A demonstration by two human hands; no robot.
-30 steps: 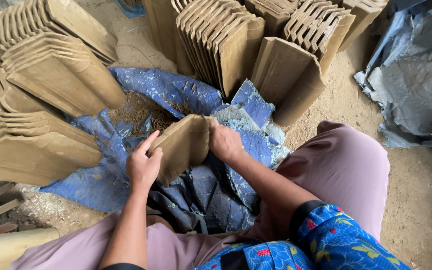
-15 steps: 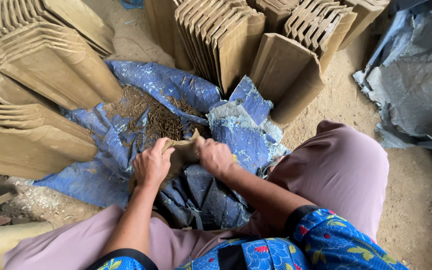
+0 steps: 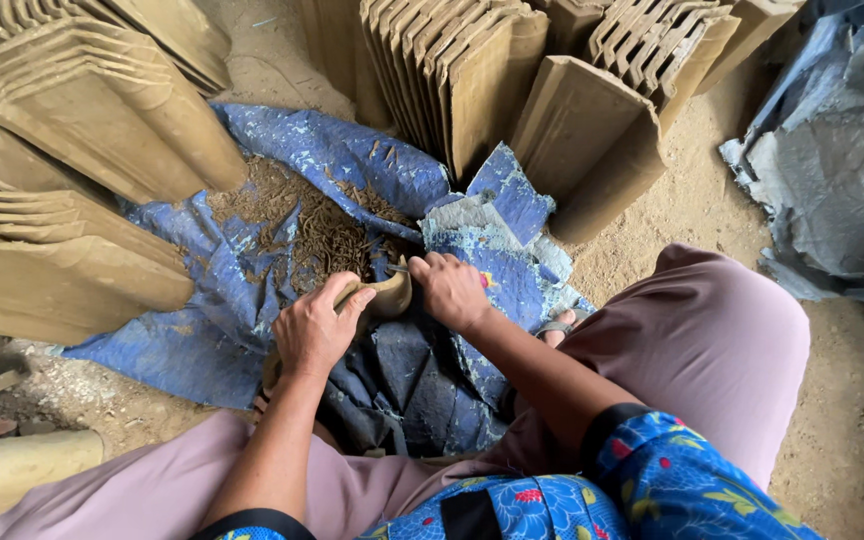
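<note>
Head view: the left hand (image 3: pixel 314 330) is closed around the near edge of a raw clay tile (image 3: pixel 384 296) held low over the blue tarp (image 3: pixel 212 330), while the right hand (image 3: pixel 449 290) grips a thin tool (image 3: pixel 397 268) against the tile's far edge. This looks like trimming, judging by the clay shavings (image 3: pixel 327 235) beyond; the next stroke needs a firm hold

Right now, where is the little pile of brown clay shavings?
In the head view, the brown clay shavings lie mid-frame on the blue plastic sheet, just beyond both hands, between the stacked tan clay tiles on the left and those behind.
</note>
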